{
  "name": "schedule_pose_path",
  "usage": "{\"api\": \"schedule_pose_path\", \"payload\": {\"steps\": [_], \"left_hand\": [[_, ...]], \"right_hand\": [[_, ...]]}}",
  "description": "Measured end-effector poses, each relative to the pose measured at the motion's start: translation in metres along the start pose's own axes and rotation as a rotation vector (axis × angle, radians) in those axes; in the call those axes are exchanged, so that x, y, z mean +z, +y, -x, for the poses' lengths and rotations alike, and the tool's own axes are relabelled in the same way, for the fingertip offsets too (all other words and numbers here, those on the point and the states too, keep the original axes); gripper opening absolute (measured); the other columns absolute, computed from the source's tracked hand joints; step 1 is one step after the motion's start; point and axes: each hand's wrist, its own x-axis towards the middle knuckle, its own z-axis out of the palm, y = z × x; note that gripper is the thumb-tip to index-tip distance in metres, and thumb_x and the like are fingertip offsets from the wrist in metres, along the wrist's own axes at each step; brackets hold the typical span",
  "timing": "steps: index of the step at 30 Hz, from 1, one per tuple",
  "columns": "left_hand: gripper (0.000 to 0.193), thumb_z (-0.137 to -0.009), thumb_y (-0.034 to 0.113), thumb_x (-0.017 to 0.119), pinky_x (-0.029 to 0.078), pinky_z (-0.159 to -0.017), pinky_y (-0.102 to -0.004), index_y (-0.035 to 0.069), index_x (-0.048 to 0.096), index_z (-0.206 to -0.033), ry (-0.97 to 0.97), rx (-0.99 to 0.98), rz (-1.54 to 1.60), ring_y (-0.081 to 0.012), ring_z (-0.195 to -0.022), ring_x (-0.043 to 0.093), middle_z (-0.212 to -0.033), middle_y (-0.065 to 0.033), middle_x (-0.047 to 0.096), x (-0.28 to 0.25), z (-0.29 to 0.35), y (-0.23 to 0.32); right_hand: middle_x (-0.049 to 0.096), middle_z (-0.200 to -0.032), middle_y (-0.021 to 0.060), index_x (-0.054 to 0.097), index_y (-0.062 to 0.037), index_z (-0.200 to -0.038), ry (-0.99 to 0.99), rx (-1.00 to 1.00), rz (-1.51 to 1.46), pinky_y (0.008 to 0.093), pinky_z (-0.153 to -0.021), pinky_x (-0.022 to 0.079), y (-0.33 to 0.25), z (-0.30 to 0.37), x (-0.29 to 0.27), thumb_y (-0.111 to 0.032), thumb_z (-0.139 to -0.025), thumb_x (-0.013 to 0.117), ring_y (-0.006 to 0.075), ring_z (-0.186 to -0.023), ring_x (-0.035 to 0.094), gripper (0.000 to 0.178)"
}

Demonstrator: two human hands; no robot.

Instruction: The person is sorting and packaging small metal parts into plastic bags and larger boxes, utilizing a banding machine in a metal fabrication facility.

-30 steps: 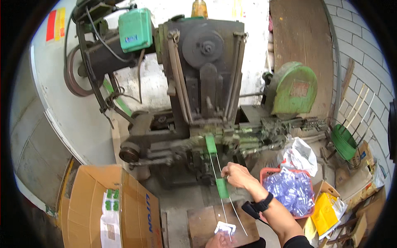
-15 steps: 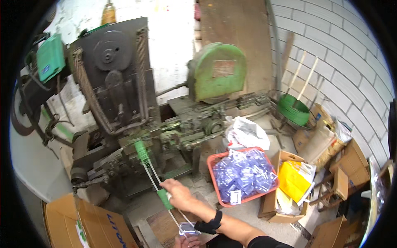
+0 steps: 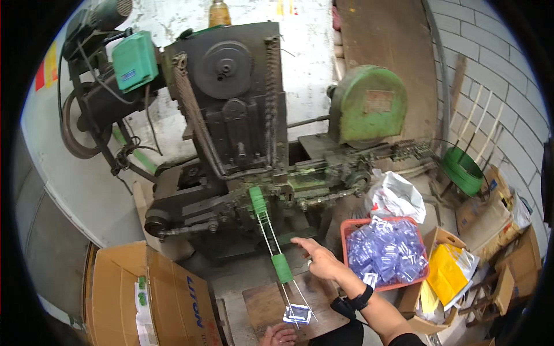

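R hand (image 3: 325,264), grn block (image 3: 281,268) just L, apart

The 2 thin, pale rods (image 3: 268,235) slope from the machine's front (image 3: 288,187) down over the wooden board (image 3: 261,301), close together at the top and spreading apart below. At their upper end sits the upper green piece (image 3: 258,200), narrow, upright and tilted slightly, with crosswise bands on its lower part. Partway down, the lower green block (image 3: 282,268), a plain rectangle, lies across both rods, slanted along their line. Near the rods' lower ends, 1 small flat packet (image 3: 297,314), pale-edged with a shiny bluish middle, lies over the board; whether the rods touch it cannot be told.
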Motion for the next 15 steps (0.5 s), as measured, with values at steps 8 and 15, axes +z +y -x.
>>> {"api": "schedule_pose_path", "payload": {"steps": [8,15], "left_hand": [[0.044,-0.096,0.042,0.045,0.053,-0.074,-0.0354,0.004,0.048,-0.119,0.071,0.021,-0.070,-0.0199,-0.085,0.060,-0.099,-0.0096,0.059,0.044,-0.008,-0.016],[0.036,-0.097,0.038,0.044,0.053,-0.073,-0.0352,0.007,0.051,-0.113,0.062,0.020,-0.040,-0.0222,-0.087,0.061,-0.100,-0.0085,0.061,0.044,-0.018,-0.026]], "right_hand": [[0.045,-0.121,0.0231,0.030,-0.0201,-0.140,-0.067,-0.035,0.330,0.0453,-0.090,0.045,-0.039,-0.092,0.013,0.007,-0.072,0.052,0.0406,-0.112,0.051,0.077],[0.058,-0.115,0.0172,0.058,-0.0081,-0.119,-0.181,-0.127,0.395,0.0402,-0.092,0.045,-0.030,-0.069,0.011,0.003,-0.076,0.051,0.0359,-0.108,0.055,0.045]]}}
